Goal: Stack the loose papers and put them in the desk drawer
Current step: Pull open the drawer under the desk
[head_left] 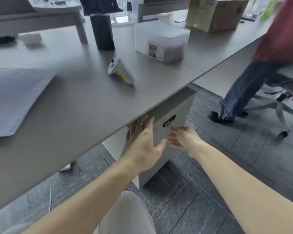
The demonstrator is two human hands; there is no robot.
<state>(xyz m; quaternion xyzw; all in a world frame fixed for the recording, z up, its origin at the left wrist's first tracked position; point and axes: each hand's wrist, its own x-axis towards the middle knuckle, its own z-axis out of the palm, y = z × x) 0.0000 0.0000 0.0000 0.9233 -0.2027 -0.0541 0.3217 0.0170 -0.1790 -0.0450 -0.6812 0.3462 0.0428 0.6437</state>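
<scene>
White papers (15,98) lie on the grey desk (85,105) at the far left, blurred. Under the desk's front edge sits a grey drawer unit (179,105) with a black lock (169,121) on its front. My left hand (145,141) is spread open with its fingers against the drawer front, fingertips just under the desk edge. My right hand (183,137) is blurred, fingers loosely curled, right below the lock and close to my left thumb. Neither hand holds anything.
On the desk stand a white handheld controller (120,71), a black cylinder (101,31), a translucent plastic box (161,41) and a cardboard box (216,12). A person in jeans (243,88) sits on a wheeled chair (281,102) to the right.
</scene>
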